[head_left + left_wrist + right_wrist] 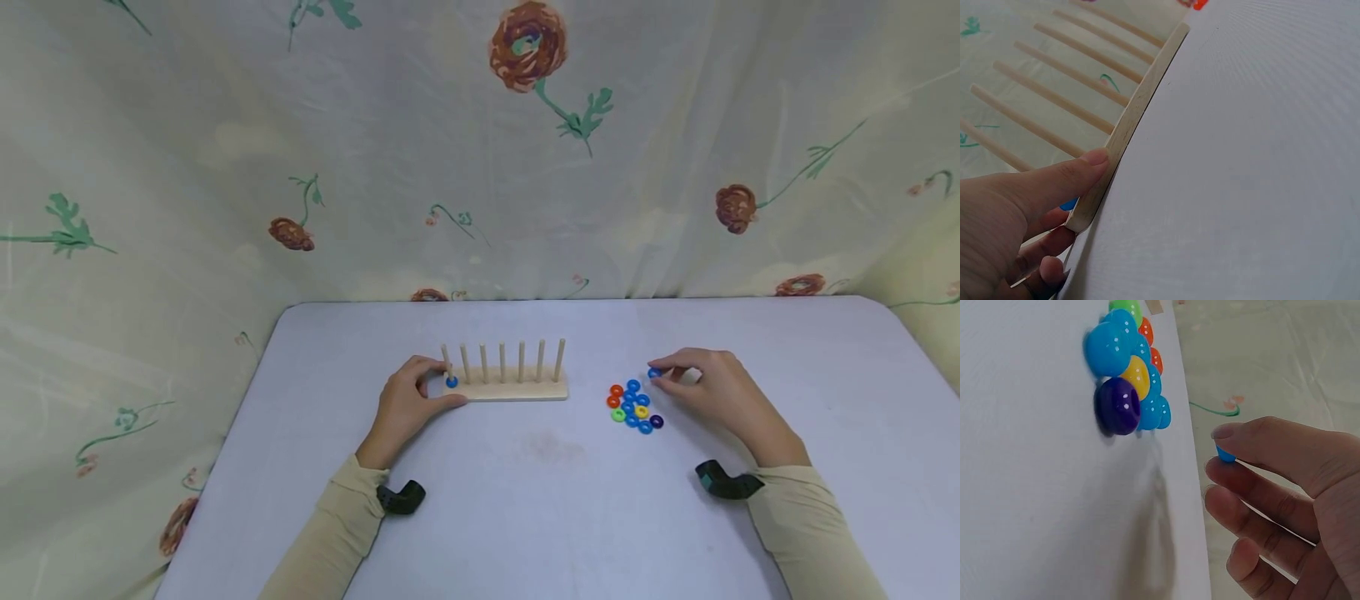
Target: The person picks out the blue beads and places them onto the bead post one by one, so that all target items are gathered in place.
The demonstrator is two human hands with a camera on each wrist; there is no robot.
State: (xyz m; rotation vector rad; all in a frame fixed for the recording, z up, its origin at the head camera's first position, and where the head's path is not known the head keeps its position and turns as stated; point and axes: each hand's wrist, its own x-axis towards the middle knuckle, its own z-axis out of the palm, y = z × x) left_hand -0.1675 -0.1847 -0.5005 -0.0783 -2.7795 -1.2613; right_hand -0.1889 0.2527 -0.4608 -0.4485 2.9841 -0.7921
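A wooden peg rack (517,391) with a row of several upright pegs stands on the table, one blue ring (452,382) low on its leftmost peg. My left hand (408,404) grips the rack's left end, thumb on the front edge and fingers round behind. To the right, my right hand (705,387) pinches another blue ring (654,373) between thumb and index finger, above the table. Just left of it lies a cluster of loose rings: several blue ones (646,427), orange-red rings (614,402), a yellow ring (642,412), a green ring (618,415) and a dark purple ring (1121,406).
The white-covered table (555,517) reaches back to a flowered curtain (420,150). A faint brownish stain (553,447) marks the cloth in front of the rack. Dark wrist cameras (727,481) sit on both cuffs.
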